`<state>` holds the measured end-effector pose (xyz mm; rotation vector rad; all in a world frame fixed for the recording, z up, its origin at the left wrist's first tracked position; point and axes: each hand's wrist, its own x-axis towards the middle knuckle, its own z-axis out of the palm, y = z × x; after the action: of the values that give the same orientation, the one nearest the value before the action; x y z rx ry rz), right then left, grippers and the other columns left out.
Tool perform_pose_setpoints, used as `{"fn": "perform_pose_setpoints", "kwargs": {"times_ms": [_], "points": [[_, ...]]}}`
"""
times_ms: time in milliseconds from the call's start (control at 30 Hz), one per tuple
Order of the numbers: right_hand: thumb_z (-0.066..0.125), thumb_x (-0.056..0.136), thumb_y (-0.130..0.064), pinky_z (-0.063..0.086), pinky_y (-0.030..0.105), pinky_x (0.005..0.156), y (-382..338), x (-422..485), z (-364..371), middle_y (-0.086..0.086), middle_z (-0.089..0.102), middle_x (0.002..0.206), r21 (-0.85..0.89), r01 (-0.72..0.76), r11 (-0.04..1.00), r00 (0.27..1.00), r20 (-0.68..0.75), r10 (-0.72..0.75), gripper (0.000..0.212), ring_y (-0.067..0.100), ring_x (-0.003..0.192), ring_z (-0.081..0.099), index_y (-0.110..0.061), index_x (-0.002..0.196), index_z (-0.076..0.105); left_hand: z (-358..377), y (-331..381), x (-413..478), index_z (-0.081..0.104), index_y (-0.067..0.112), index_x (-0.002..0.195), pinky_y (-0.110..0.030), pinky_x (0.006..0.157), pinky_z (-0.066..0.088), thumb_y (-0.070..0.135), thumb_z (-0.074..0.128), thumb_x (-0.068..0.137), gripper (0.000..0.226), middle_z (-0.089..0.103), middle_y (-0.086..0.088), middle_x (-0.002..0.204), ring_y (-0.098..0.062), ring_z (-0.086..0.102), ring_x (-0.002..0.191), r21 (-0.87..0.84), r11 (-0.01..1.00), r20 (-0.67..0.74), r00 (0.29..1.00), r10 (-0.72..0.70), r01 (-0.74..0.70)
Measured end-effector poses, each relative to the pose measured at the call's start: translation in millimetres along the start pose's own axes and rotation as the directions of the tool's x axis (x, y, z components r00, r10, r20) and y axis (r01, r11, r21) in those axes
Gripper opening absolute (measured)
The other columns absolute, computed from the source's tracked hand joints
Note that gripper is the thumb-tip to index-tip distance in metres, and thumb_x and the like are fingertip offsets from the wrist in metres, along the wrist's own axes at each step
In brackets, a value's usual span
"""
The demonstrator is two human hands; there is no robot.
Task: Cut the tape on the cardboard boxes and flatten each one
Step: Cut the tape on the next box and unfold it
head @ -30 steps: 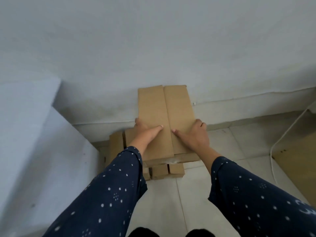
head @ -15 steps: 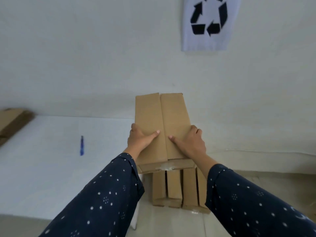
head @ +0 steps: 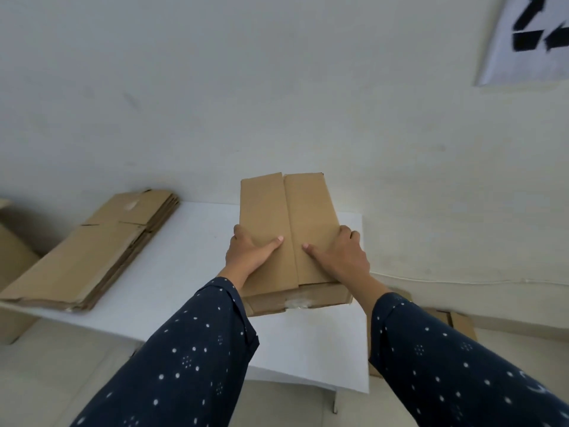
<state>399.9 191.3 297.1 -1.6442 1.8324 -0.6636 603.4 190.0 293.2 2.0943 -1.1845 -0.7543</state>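
Head view: cardboard box [head: 289,229], flaps closed, contents unseen, held btwn hands over tabletop [head: 191,272]; left hand [head: 246,257] grips its left edge, right hand [head: 341,257] its right edge.

A recycling corner — recycling-symbol sign [head: 529,35] on bare wall, flattened cardboard stack [head: 89,251] on white table [head: 191,272].
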Motion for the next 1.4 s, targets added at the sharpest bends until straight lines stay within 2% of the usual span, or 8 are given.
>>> {"fn": "perform_pose_setpoints", "kwargs": {"times_ms": [533,700,833,933,1033,1167,1267,1400], "points": [[0.069,0.080,-0.055,0.041,0.034,0.085,-139.4,77.2,138.7,0.000,0.036,0.137,0.073,0.036,0.997,0.993,0.106,-0.044,0.086,0.025,0.117,0.053,-0.021,0.147,0.028,-109.1,-92.2,161.3,0.019,0.019,0.152,-0.048,0.105,0.043,0.068,0.071,0.077,0.104,0.035,-0.007,0.148,-0.031,0.045,0.130,-0.099,0.991,0.024,0.996,-0.085,0.087],[0.071,0.078,-0.045,0.047,0.045,0.100,-161.6,92.7,176.5,-0.003,0.037,0.130,0.214,-0.110,0.971,0.993,0.061,0.099,0.074,0.024,0.109,0.052,-0.036,0.142,0.035,-115.0,-122.0,210.8,0.006,0.029,0.159,-0.048,0.113,0.034,0.071,0.060,0.085,0.101,0.020,-0.007,0.157,-0.033,0.036,0.139,-0.138,0.988,0.228,0.973,-0.039,0.072],[0.063,0.084,-0.034,0.042,0.039,0.098,-172.9,92.2,191.4,0.002,0.024,0.136,0.303,-0.238,0.923,0.971,0.068,0.228,0.060,0.029,0.106,0.046,-0.051,0.136,0.038,-108.7,-141.4,236.7,0.003,0.045,0.156,-0.058,0.117,0.027,0.086,0.051,0.070,0.107,0.022,-0.004,0.159,-0.037,0.030,0.143,-0.141,0.982,0.396,0.916,-0.063,0.128],[0.062,0.081,-0.033,0.040,0.037,0.094,-185.9,81.9,203.7,0.000,0.012,0.149,0.295,-0.292,0.910,0.956,0.091,0.277,0.062,0.030,0.110,0.042,-0.064,0.129,0.038,-99.5,-158.6,254.5,0.004,0.053,0.154,-0.059,0.118,0.024,0.087,0.049,0.063,0.107,0.022,-0.003,0.162,-0.034,0.029,0.144,-0.174,0.965,0.559,0.826,-0.068,0.197],[0.062,0.070,-0.044,0.038,0.055,0.101,-200.8,66.8,215.6,-0.003,0.010,0.154,0.165,-0.327,0.930,0.945,0.037,0.326,0.065,0.036,0.120,0.045,-0.080,0.113,0.031,-93.0,-171.9,262.1,-0.002,0.055,0.153,-0.058,0.121,0.016,0.082,0.053,0.066,0.106,0.010,0.004,0.166,-0.027,0.014,0.152,-0.191,0.946,0.703,0.710,-0.053,0.261],[0.065,0.073,-0.048,0.031,0.053,0.100,-220.4,52.9,236.6,0.004,0.023,0.152,0.010,-0.387,0.922,0.915,-0.125,0.385,0.072,0.033,0.129,0.037,-0.065,0.131,0.027,-111.1,-159.6,251.0,0.013,0.042,0.158,-0.053,0.121,0.020,0.088,0.047,0.073,0.103,0.019,0.000,0.165,-0.028,0.021,0.151,-0.213,0.904,0.783,0.619,-0.069,0.370],[0.066,0.070,-0.057,0.030,0.048,0.098,-241.4,43.7,250.3,0.007,0.031,0.144,-0.184,-0.360,0.915,0.924,-0.206,0.322,0.085,0.032,0.125,0.034,-0.049,0.141,0.021,-119.5,-146.0,255.9,0.059,0.026,0.126,-0.052,0.099,0.041,0.098,0.043,0.066,0.095,0.056,-0.006,0.125,-0.033,0.054,0.109,-0.214,0.891,0.853,0.520,-0.030,0.401],[0.072,0.067,-0.063,0.035,0.043,0.098,-257.8,46.1,258.0,0.005,0.039,0.137,-0.287,-0.277,0.917,0.958,-0.162,0.238,0.103,0.028,0.126,0.035,-0.028,0.147,0.018,-129.9,-134.2,258.1,0.059,0.023,0.128,-0.060,0.086,0.056,0.092,0.060,0.062,0.095,0.064,-0.014,0.125,-0.039,0.064,0.109,-0.248,0.877,0.866,0.500,0.010,0.412]]}}
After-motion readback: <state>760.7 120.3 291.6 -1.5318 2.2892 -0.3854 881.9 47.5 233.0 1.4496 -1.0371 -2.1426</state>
